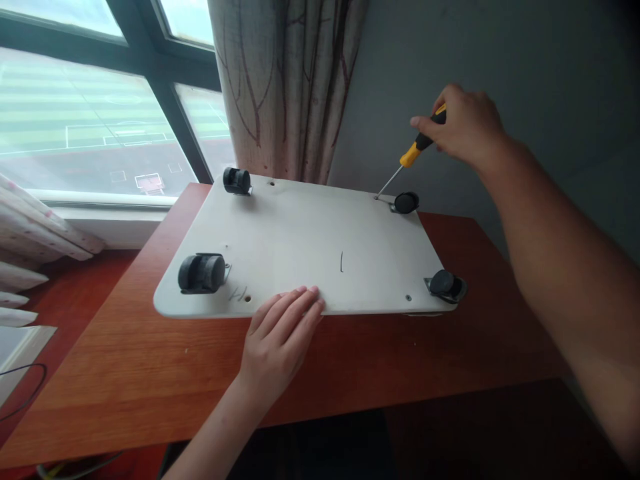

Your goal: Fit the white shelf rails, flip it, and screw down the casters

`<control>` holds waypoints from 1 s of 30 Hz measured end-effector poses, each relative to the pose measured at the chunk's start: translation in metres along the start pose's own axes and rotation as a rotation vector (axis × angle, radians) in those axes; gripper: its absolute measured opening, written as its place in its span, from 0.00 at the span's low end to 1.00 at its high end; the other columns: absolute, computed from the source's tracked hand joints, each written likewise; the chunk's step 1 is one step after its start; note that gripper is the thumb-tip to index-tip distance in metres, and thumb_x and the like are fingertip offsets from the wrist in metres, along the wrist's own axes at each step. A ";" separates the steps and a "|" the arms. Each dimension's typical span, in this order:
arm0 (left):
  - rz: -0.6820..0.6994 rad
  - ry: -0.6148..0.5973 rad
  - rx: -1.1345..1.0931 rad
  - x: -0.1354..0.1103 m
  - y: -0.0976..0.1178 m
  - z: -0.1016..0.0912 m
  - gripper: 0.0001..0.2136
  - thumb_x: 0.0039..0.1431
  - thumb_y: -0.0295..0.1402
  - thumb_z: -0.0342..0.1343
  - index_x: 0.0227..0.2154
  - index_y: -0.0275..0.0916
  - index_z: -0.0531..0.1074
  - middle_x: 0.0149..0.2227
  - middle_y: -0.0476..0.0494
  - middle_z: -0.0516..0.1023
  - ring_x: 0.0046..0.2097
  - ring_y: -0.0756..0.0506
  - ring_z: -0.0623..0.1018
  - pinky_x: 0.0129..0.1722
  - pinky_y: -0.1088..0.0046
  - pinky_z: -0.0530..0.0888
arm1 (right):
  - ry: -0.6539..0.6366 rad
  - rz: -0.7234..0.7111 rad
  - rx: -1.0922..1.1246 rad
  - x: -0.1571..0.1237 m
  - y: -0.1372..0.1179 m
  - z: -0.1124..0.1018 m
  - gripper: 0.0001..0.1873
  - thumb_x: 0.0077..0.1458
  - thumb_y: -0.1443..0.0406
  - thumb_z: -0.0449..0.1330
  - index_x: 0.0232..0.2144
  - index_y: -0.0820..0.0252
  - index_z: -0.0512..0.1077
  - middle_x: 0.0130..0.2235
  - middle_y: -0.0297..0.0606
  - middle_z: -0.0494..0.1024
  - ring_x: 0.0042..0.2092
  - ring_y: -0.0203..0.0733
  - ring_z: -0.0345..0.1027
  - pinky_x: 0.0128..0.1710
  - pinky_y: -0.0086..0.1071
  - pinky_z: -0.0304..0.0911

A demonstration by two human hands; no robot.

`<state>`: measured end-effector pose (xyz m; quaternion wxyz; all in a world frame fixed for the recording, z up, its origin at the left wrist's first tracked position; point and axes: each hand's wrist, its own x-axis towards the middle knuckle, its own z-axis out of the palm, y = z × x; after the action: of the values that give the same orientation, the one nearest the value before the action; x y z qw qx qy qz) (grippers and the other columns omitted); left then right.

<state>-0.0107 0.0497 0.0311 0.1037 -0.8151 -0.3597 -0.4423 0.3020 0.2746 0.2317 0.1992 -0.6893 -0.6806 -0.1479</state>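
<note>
A white board (pixel 300 247) lies flat on a reddish wooden table (pixel 150 373), with a black caster wheel at each corner. My left hand (pixel 280 337) rests open and flat on the board's near edge. My right hand (pixel 463 123) is closed around a yellow and black screwdriver (pixel 417 148). Its thin tip touches the board at a screw beside the far right caster (pixel 406 202). The other casters sit at the far left (pixel 237 181), near left (pixel 201 273) and near right (pixel 445 285).
A patterned curtain (pixel 287 87) hangs behind the board, against a grey wall. A large window (pixel 100 100) fills the left side. Folded pale fabric (pixel 30 240) lies by the window sill. A dark cable (pixel 23 387) loops at the lower left.
</note>
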 end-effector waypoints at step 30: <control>0.001 0.010 -0.006 0.000 0.000 0.000 0.19 0.55 0.20 0.64 0.50 0.36 0.76 0.52 0.39 0.80 0.54 0.41 0.78 0.56 0.62 0.73 | -0.177 0.010 0.220 0.003 -0.014 -0.002 0.12 0.56 0.64 0.60 0.44 0.56 0.74 0.47 0.44 0.76 0.36 0.43 0.74 0.30 0.36 0.72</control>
<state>-0.0105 0.0500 0.0311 0.1033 -0.8132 -0.3574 -0.4475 0.2885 0.2761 0.2360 0.2135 -0.6772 -0.7041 -0.0101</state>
